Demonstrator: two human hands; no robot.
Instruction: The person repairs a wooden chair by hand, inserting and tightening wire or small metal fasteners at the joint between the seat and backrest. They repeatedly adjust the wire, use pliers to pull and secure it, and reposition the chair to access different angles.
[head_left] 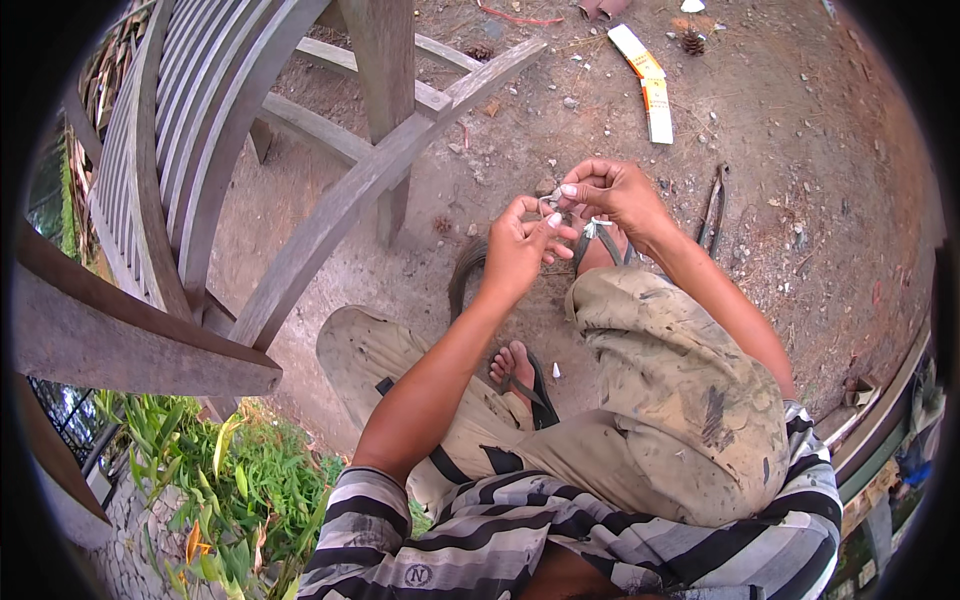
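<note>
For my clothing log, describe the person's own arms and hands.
Both the left hand and right hand are bare, with no gloves, and no watch or bracelet shows. The forearms are uncovered below short sleeves striped in black, grey and white.

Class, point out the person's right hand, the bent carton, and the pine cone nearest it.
Right hand (624, 198), head view: back of the hand.
Carton (654, 93), head view: orange part near the bend.
Pine cone (692, 42), head view: scaly middle.
</note>
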